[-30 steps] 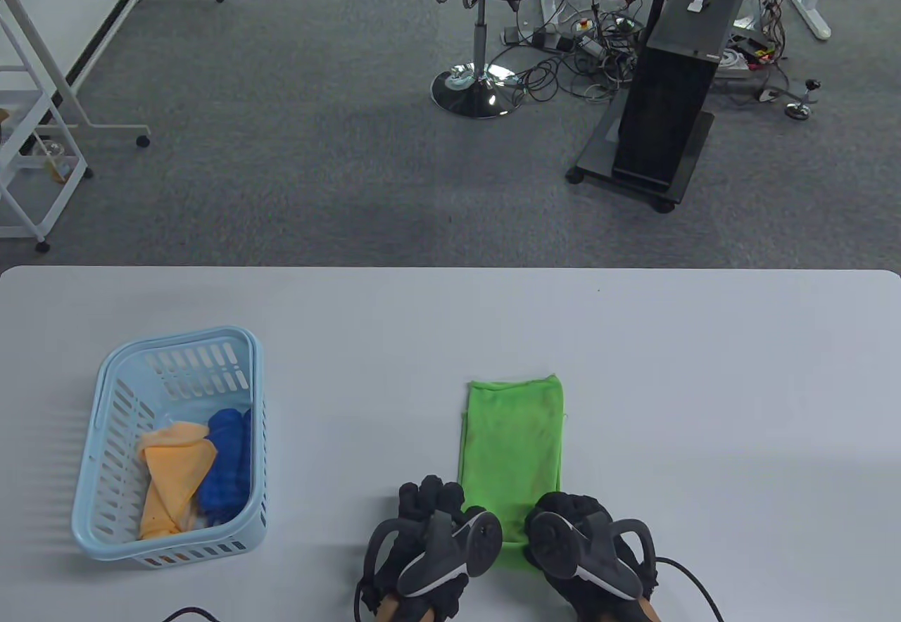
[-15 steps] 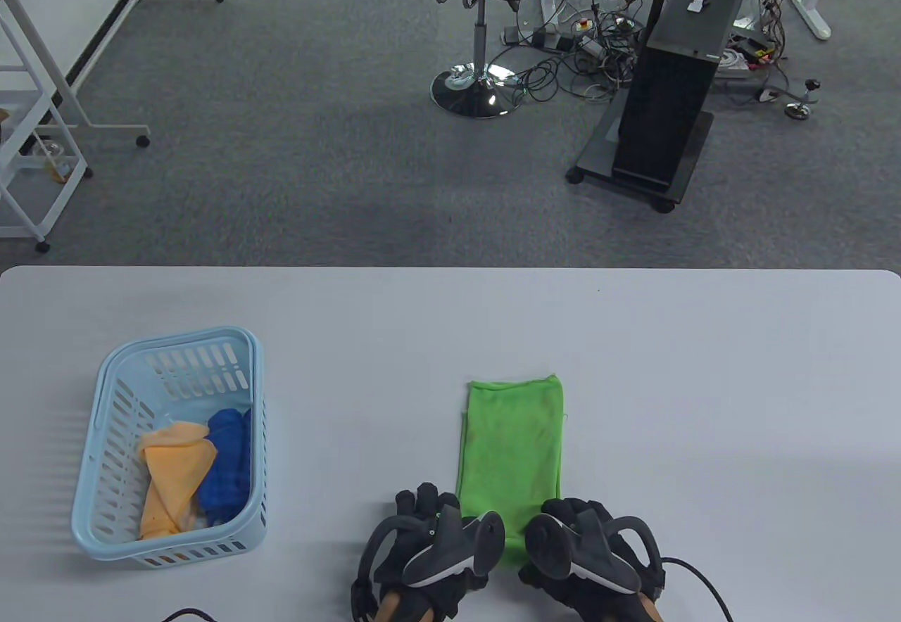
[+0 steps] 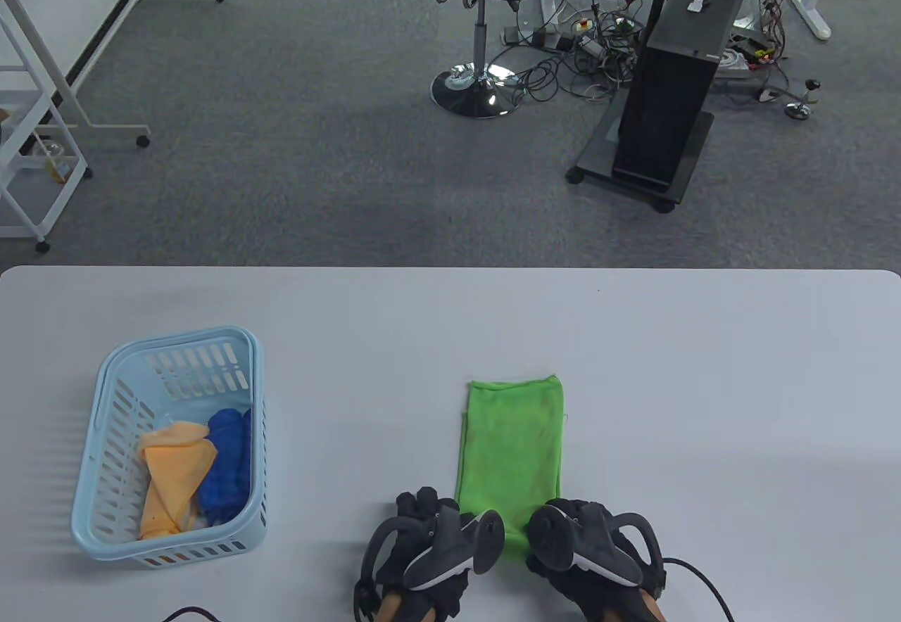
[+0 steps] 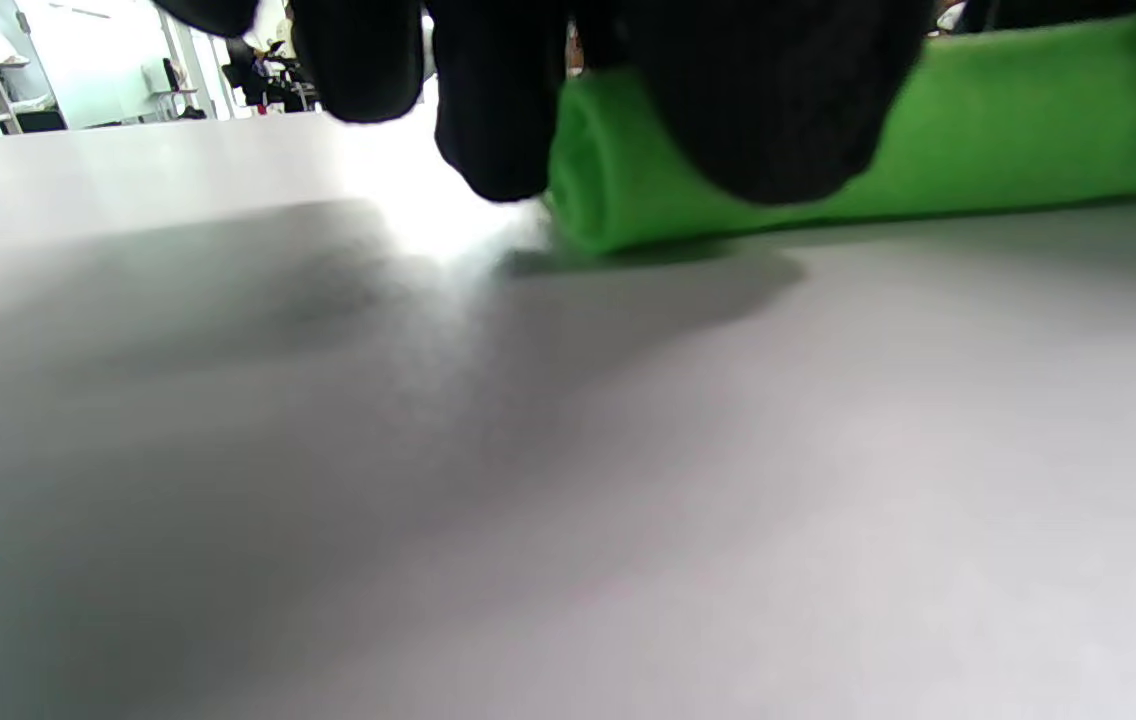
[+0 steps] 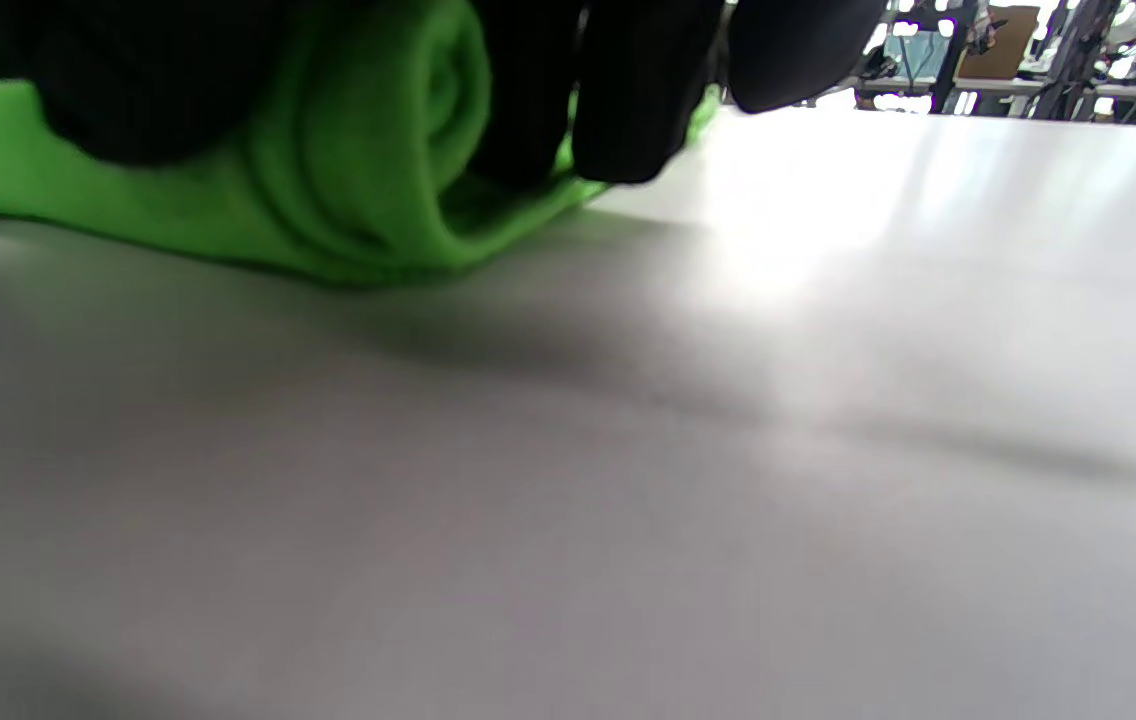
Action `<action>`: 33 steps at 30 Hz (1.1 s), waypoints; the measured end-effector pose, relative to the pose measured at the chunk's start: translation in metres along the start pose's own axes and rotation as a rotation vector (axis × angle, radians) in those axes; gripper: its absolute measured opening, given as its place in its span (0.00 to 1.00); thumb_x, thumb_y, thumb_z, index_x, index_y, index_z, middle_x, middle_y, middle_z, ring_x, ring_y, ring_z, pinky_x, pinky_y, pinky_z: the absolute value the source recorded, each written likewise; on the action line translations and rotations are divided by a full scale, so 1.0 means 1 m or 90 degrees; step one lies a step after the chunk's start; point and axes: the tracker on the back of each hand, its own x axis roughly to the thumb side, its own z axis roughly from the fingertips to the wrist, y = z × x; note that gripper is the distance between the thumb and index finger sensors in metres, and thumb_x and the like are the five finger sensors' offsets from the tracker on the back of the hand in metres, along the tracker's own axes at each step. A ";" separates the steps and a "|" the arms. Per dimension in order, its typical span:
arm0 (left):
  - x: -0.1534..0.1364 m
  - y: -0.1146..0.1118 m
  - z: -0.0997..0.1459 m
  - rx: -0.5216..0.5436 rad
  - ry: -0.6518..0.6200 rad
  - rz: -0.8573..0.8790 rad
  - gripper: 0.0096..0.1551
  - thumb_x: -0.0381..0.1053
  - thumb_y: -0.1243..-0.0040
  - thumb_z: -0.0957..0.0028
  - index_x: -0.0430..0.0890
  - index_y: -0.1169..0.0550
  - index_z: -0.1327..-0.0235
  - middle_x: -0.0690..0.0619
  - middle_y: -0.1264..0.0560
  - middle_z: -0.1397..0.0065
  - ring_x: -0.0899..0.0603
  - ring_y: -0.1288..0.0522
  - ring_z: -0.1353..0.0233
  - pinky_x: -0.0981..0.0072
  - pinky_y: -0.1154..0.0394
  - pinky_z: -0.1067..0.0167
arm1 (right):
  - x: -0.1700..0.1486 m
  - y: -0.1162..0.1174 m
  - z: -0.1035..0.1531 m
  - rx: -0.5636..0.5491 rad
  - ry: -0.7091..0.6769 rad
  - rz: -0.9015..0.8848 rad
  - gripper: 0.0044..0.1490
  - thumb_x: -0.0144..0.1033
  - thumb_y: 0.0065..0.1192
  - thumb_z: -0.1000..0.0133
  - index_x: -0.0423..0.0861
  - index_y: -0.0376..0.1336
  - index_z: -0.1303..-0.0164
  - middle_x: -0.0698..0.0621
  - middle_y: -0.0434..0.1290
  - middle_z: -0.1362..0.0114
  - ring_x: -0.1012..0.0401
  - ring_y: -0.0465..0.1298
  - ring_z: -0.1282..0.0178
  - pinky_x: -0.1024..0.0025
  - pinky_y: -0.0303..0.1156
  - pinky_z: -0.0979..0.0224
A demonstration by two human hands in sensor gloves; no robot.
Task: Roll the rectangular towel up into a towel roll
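The green towel (image 3: 512, 442) lies on the white table (image 3: 704, 383), long axis running away from the person, near end rolled into a short coil. Compared with the earlier frames, less flat towel shows ahead of the gloves. The left hand (image 3: 429, 544) and right hand (image 3: 588, 544) each curl their fingers (image 5: 628, 90) over that coil. At left, the light blue basket (image 3: 105, 509) holds an orange cloth (image 3: 172, 474) and a blue cloth (image 3: 227, 464).
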 end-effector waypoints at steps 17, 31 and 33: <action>0.011 -0.005 -0.001 0.033 -0.006 -0.050 0.38 0.61 0.35 0.63 0.55 0.26 0.35 0.44 0.28 0.28 0.31 0.39 0.21 0.29 0.45 0.30 | -0.013 0.001 0.001 0.004 0.022 -0.078 0.36 0.52 0.59 0.63 0.53 0.70 0.43 0.49 0.60 0.27 0.50 0.67 0.29 0.44 0.60 0.26; -0.004 -0.004 -0.004 0.028 -0.001 0.037 0.31 0.57 0.41 0.60 0.54 0.20 0.41 0.44 0.26 0.30 0.31 0.39 0.22 0.30 0.46 0.29 | -0.013 -0.003 0.008 0.002 -0.018 -0.078 0.45 0.50 0.68 0.66 0.60 0.57 0.36 0.51 0.56 0.26 0.52 0.67 0.28 0.46 0.60 0.25; -0.006 -0.002 -0.003 0.016 -0.005 0.046 0.31 0.59 0.44 0.60 0.53 0.19 0.43 0.44 0.27 0.30 0.31 0.41 0.21 0.29 0.47 0.29 | -0.012 0.001 0.005 0.017 -0.003 -0.046 0.43 0.48 0.67 0.65 0.60 0.57 0.36 0.52 0.58 0.26 0.53 0.67 0.28 0.46 0.61 0.25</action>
